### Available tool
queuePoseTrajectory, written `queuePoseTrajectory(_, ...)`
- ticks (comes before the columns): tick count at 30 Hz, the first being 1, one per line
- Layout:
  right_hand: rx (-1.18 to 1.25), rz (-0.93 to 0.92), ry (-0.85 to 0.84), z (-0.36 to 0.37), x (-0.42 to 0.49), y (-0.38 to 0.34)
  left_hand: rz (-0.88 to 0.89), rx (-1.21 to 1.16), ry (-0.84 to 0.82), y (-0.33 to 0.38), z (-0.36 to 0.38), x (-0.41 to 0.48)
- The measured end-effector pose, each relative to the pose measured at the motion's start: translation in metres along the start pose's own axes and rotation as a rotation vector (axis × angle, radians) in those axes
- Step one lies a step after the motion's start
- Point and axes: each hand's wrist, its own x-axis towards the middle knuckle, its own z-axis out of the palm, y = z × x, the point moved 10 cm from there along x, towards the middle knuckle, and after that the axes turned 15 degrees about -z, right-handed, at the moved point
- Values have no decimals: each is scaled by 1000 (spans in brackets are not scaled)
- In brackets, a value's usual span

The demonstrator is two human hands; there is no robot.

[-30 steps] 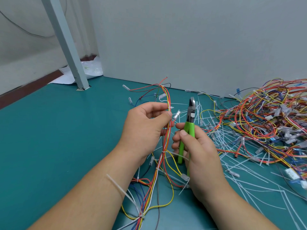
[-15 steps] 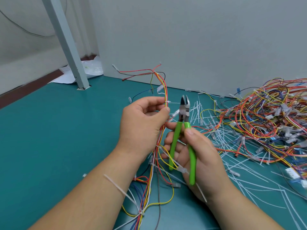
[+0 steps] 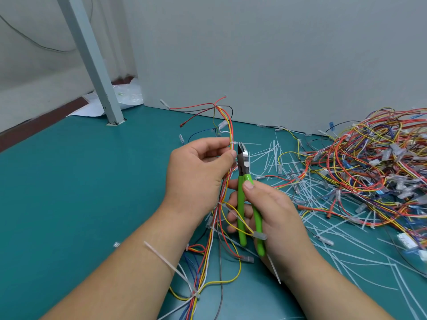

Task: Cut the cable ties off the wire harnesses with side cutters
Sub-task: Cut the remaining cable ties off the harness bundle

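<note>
Ties [image 3: 274, 151] litter teal worktop [image 3: 69, 181] beside grey wall [image 3: 277, 61].

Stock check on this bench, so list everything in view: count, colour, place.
table: one, teal, underneath
cutters: one, green handles, centre
harness: one, red, yellow and orange, upright beside cutters
tie: one, white, on harness by cutters' tip
pile of harnesses: one, multicoloured, table right
cut ties: many, white, strewn on table
post: one, grey, far left
left hand: one, grips harness
right hand: one, grips cutters

wire pile [image 3: 374, 167] cropped right, harness [image 3: 229, 122] cropped below
</note>
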Motion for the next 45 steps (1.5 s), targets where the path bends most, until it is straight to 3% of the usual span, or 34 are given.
queuePoseTrajectory(24,-207,-76,-8,-5,5,-2,-11,38,-14,-2,0,2)
queuePoseTrajectory(45,-246,-138,-24,-4,5,-6,-18,65,-16,-2,0,2)
